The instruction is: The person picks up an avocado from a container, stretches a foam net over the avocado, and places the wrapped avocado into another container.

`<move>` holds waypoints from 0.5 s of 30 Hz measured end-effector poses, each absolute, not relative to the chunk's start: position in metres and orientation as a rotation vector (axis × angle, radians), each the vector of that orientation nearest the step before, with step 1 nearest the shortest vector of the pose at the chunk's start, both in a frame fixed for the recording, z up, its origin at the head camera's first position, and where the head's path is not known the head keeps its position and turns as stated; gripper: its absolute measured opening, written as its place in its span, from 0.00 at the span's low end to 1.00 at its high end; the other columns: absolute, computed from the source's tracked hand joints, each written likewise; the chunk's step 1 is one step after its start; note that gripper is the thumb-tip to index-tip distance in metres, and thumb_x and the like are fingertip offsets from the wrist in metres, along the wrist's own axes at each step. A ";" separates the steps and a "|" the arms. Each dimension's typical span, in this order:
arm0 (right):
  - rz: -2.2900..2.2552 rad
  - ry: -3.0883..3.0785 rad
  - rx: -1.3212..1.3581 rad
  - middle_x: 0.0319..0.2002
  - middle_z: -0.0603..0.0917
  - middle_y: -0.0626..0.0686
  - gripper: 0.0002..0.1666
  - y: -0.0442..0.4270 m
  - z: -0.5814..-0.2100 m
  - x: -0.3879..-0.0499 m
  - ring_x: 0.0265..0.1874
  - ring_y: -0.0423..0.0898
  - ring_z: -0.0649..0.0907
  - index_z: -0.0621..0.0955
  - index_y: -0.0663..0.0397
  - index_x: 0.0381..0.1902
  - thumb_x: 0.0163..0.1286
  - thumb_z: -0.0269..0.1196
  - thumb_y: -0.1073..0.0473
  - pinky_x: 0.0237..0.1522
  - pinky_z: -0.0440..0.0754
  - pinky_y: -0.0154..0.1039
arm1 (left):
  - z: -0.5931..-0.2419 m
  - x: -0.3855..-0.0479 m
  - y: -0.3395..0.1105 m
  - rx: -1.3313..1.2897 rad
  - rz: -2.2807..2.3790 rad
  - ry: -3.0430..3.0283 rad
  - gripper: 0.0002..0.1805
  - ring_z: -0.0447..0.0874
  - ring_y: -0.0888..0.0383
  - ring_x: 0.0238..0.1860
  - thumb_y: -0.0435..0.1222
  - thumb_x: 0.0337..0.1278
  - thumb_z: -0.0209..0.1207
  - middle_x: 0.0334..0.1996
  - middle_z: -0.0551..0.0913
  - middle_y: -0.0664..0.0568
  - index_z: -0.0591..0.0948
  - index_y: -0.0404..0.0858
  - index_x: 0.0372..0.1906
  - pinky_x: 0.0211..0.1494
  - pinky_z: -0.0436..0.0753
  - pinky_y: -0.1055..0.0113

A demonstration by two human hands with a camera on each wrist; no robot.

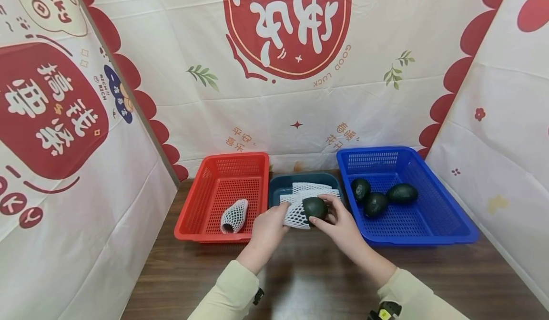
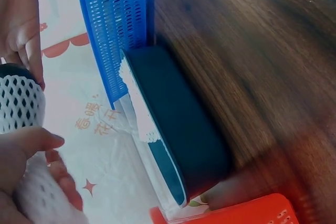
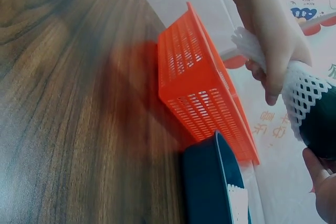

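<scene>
In the head view my left hand (image 1: 269, 227) grips a white foam net sleeve (image 1: 296, 215), its thumb and fingers curled round the net. A dark green avocado (image 1: 315, 208) sits partly inside the sleeve's mouth, its right end bare. My right hand (image 1: 340, 217) holds the avocado's bare end between thumb and fingers. Both hands are above the front of a dark teal tray (image 1: 279, 182) with more foam nets (image 1: 315, 186) in it. The right wrist view shows the net (image 3: 304, 93) stretched over part of the avocado (image 3: 321, 127).
At the left, a red basket (image 1: 188, 215) holds one netted avocado (image 1: 235, 216). A blue basket (image 1: 446, 215) at the right holds three bare avocados (image 1: 402, 193). All stand on a brown wooden table (image 1: 309, 272), with printed cloth (image 1: 300, 105) hanging behind and at both sides.
</scene>
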State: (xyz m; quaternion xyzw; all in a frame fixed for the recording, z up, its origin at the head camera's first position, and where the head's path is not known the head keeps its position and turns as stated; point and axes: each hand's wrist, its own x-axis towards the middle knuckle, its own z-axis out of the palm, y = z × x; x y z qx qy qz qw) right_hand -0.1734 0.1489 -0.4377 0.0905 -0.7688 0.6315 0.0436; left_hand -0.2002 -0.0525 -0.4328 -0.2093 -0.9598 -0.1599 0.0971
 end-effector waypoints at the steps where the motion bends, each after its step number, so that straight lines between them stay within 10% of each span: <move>1: 1.933 -2.350 0.277 0.62 0.70 0.60 0.36 0.148 -0.438 -0.173 0.58 0.55 0.76 0.67 0.54 0.65 0.63 0.70 0.56 0.49 0.80 0.37 | -0.433 -0.200 -0.052 -0.613 -0.468 -2.840 0.30 0.85 0.54 0.38 0.38 0.47 0.73 0.44 0.85 0.49 0.77 0.44 0.59 0.34 0.83 0.60; 15: 2.016 -2.302 0.615 0.71 0.63 0.59 0.33 0.160 -0.445 -0.176 0.64 0.57 0.70 0.64 0.56 0.73 0.73 0.59 0.61 0.53 0.77 0.32 | -0.432 -0.197 -0.048 -0.593 -0.436 -2.715 0.33 0.82 0.52 0.40 0.41 0.42 0.75 0.42 0.83 0.49 0.77 0.41 0.58 0.42 0.82 0.56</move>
